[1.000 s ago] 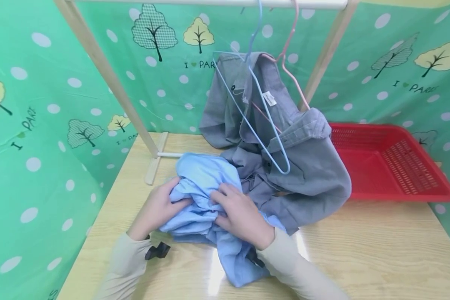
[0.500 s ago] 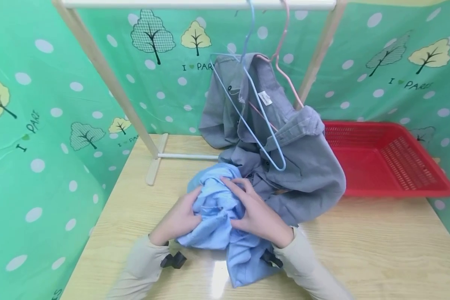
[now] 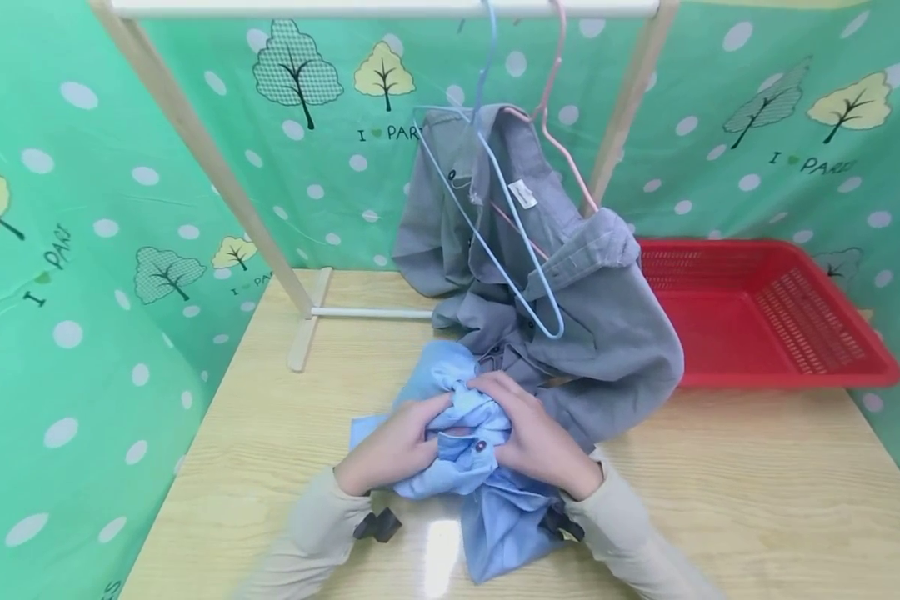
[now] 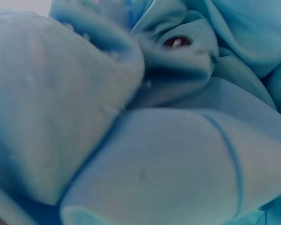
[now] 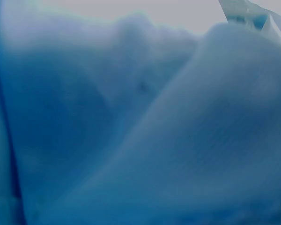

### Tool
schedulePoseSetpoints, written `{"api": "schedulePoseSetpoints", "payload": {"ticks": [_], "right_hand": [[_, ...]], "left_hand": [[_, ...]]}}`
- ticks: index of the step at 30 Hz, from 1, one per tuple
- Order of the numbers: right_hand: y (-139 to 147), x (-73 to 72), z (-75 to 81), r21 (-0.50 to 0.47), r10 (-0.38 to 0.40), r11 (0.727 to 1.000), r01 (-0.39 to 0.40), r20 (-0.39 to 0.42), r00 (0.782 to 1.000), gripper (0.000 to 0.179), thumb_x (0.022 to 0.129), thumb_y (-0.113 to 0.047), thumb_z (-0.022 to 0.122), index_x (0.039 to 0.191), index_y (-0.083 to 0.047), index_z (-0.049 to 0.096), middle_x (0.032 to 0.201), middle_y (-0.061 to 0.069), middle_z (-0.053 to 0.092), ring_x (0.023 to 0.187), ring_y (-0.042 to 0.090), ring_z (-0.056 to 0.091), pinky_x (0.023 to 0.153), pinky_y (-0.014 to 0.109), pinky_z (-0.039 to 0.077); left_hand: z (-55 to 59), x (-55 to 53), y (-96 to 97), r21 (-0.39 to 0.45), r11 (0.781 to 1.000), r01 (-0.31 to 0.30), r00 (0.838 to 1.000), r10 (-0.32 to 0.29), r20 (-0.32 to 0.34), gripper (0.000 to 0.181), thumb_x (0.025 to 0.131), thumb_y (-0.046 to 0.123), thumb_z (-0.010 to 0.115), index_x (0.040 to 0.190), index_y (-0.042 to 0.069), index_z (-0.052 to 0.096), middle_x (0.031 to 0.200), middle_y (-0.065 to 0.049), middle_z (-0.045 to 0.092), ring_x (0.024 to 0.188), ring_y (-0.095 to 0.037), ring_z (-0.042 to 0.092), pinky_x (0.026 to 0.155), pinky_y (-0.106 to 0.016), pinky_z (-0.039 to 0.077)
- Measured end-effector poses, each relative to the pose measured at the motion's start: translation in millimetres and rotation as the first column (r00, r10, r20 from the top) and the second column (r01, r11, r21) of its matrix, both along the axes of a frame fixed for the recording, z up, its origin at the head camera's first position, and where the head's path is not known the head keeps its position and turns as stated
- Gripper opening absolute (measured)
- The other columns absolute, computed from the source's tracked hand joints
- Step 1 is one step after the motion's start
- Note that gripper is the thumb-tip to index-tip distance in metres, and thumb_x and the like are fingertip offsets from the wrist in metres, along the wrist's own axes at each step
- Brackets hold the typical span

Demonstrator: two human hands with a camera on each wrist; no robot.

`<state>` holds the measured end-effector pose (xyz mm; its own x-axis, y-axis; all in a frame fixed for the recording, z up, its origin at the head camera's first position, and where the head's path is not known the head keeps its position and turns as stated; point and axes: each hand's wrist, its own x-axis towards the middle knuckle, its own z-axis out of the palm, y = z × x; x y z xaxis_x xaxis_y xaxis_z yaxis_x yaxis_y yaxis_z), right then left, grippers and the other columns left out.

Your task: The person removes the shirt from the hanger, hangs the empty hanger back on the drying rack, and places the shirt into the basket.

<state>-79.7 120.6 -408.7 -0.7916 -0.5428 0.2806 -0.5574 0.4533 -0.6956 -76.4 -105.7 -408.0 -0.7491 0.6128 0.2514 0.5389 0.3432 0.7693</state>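
A crumpled light blue shirt (image 3: 510,521) with a dark button lies bunched on the table in the head view. My left hand (image 3: 397,446) grips its bunched cloth from the left, and my right hand (image 3: 540,437) holds it from the right, thumbs toward the middle. Folds of the shirt (image 4: 173,159) fill the left wrist view, with the button near the top. In the right wrist view blurred blue cloth (image 5: 178,131) covers nearly everything. Some fingertips are hidden in the folds.
Behind the hands, a grey shirt (image 3: 600,333) hangs low and lopsided on a pink hanger (image 3: 562,150). A bare blue hanger (image 3: 521,242) dangles in front of it from the white rail (image 3: 382,8). A red basket (image 3: 787,379) stands at the right on the wooden table (image 3: 757,492).
Both hands have moved right and gathered the blue shirt into a tighter bunch between them. A button now shows there. The view has shifted slightly; hangers and grey shirt stay in place.
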Motion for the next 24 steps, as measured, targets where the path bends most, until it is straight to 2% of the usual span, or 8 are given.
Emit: {"api": "schedulePoseSetpoints", "payload": {"ticks": [4,6,8,12,14,16,20,24], "right_hand": [[10.7,0.8,2.7,0.010,-0.034,0.999,0.035,-0.033,0.999,0.079,0.061,0.010,0.071,0.134,-0.016,0.055,0.134,-0.001,0.053,0.121,0.017,0.054,0.102,0.041,0.050],[17.0,1.9,4.6,0.028,-0.043,0.999,0.044,-0.037,0.998,0.080,0.060,0.011,0.070,0.134,-0.017,0.055,0.135,0.000,0.053,0.122,0.017,0.054,0.101,0.042,0.051],[24.4,2.8,6.0,0.044,-0.047,0.998,0.048,-0.029,0.998,0.080,0.061,0.009,0.071,0.135,-0.018,0.055,0.136,0.000,0.053,0.122,0.018,0.054,0.100,0.043,0.051],[43.4,4.5,7.3,0.045,-0.055,0.998,0.054,0.018,0.998,0.079,0.062,0.006,0.073,0.135,-0.019,0.055,0.138,0.001,0.053,0.124,0.019,0.053,0.103,0.044,0.048],[54.0,5.0,6.7,0.038,-0.063,0.997,0.061,0.036,0.997,0.079,0.062,0.006,0.072,0.135,-0.019,0.056,0.137,0.000,0.054,0.123,0.018,0.053,0.104,0.041,0.047],[63.8,5.2,5.4,0.031,-0.075,0.997,0.074,0.036,0.997,0.078,0.063,0.005,0.073,0.135,-0.020,0.056,0.136,-0.001,0.055,0.122,0.017,0.053,0.104,0.034,0.046],[78.6,7.3,3.0,0.013,-0.092,0.996,0.092,0.023,0.995,0.077,0.066,0.000,0.080,0.136,-0.020,0.055,0.135,-0.003,0.056,0.121,0.015,0.052,0.104,0.021,0.041],[88.0,11.7,3.7,0.019,-0.109,0.994,0.109,0.012,0.994,0.082,0.066,-0.004,0.086,0.139,-0.020,0.053,0.137,-0.001,0.055,0.123,0.016,0.051,0.105,0.015,0.038]], "left_hand": [[0.8,-2.5,9.1,0.037,0.999,0.010,1.000,-0.009,-0.015,0.008,0.097,0.011,0.063,0.104,0.013,0.061,0.092,0.004,0.062,0.086,-0.007,0.059,0.082,-0.027,0.054],[0.4,-3.0,11.1,0.045,0.999,0.027,0.999,-0.026,-0.019,0.006,0.097,0.018,0.065,0.098,0.016,0.060,0.087,0.006,0.058,0.083,-0.006,0.057,0.079,-0.025,0.053],[1.0,-3.7,11.4,0.038,0.998,0.040,0.999,-0.038,-0.032,0.007,0.097,0.021,0.065,0.102,0.016,0.062,0.092,0.007,0.061,0.087,-0.005,0.058,0.082,-0.025,0.053],[4.5,-4.2,9.7,0.006,0.999,0.048,0.994,-0.047,-0.094,0.024,0.095,0.024,0.068,0.118,0.016,0.065,0.114,0.007,0.066,0.109,-0.007,0.061,0.099,-0.028,0.050],[5.4,-5.0,9.5,-0.004,1.000,0.030,0.991,-0.030,-0.132,0.035,0.093,0.026,0.071,0.126,0.017,0.063,0.126,0.006,0.062,0.121,-0.011,0.057,0.107,-0.031,0.045],[4.8,-6.0,10.5,-0.008,1.000,0.001,0.991,-0.002,-0.133,0.045,0.090,0.029,0.074,0.131,0.019,0.059,0.134,0.005,0.056,0.128,-0.014,0.051,0.111,-0.036,0.041],[-2.7,-7.9,16.0,-0.027,0.999,-0.043,0.998,0.042,-0.039,0.074,0.083,0.039,0.080,0.145,0.024,0.044,0.149,0.005,0.039,0.140,-0.016,0.037,0.116,-0.042,0.036],[-11.3,-9.9,22.9,-0.027,0.999,-0.024,0.998,0.026,0.055,0.085,0.082,0.042,0.081,0.151,0.028,0.034,0.153,0.008,0.032,0.140,-0.012,0.035,0.111,-0.040,0.042]]}}
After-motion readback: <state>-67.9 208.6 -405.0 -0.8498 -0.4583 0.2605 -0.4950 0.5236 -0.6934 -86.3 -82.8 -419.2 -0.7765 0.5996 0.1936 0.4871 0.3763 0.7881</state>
